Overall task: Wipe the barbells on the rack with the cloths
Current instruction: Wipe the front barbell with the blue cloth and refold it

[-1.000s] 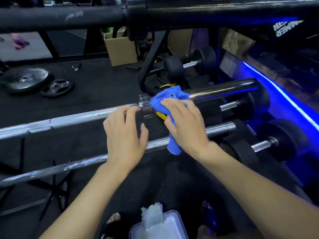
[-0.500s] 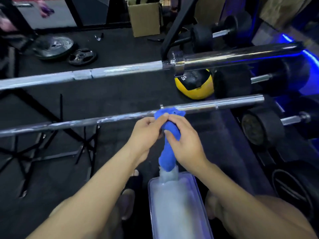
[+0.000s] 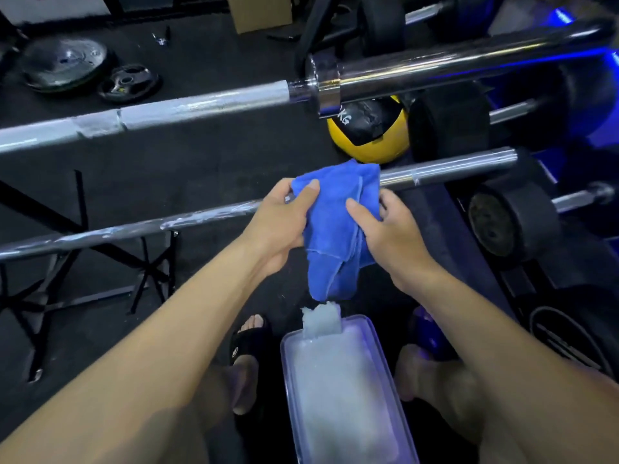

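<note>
Since half a second ago, both hands have drawn apart and the blue cloth (image 3: 338, 222), then bunched into a narrow twist, is spread wider between them. Left hand (image 3: 279, 226) pinches the cloth's upper left edge, thumb on top, fingers curled behind. Right hand (image 3: 385, 229) grips the right side, thumb across the front. Cloth hangs in front of the lower barbell (image 3: 445, 170), its tail just above the wipes container (image 3: 341, 380). Upper barbell (image 3: 201, 107) lies beyond, untouched.
</note>
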